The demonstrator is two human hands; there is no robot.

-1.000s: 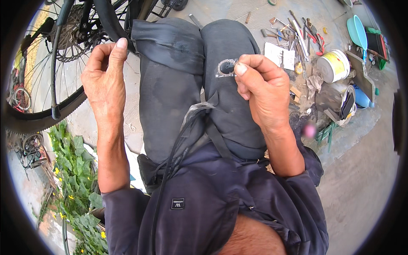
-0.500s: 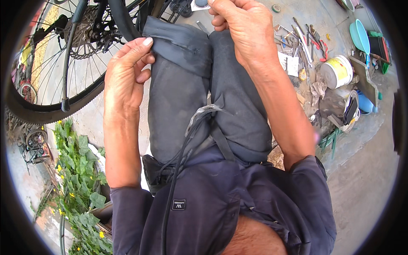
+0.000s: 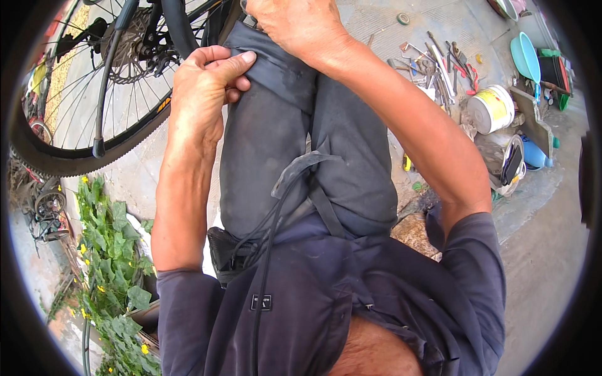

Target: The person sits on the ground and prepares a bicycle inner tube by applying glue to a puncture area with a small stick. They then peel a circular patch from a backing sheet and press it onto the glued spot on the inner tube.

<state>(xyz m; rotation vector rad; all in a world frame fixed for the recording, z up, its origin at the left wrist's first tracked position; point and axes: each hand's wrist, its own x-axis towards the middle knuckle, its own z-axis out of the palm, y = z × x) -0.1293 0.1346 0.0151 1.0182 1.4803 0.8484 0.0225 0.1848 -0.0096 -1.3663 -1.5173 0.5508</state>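
A flat, dark inner tube [image 3: 285, 81] lies across my left knee, over my dark trousers [image 3: 263, 163]. With thumb and fingers closed, my left hand [image 3: 204, 88] pinches the tube's left edge. My right hand [image 3: 298, 28] is bent over the tube's far part at the top of the view. Its fingers are curled in, and the frame's upper edge partly cuts them off. What they hold, if anything, I cannot make out. Just beyond my left hand is the bicycle wheel [image 3: 81, 169], with its brake disc and kickstand.
Hand tools [image 3: 442, 69] lie scattered on the ground to the right. Near them stand a white bucket [image 3: 486, 111], a turquoise basin [image 3: 523, 55] and a blue bottle [image 3: 538, 153]. Leafy plants [image 3: 113, 250] grow at the left. A black cord [image 3: 266, 276] runs down my shirt.
My right hand has swung left from beside the right knee to above the tube. My left hand has shifted slightly right, still pinching the tube's edge.
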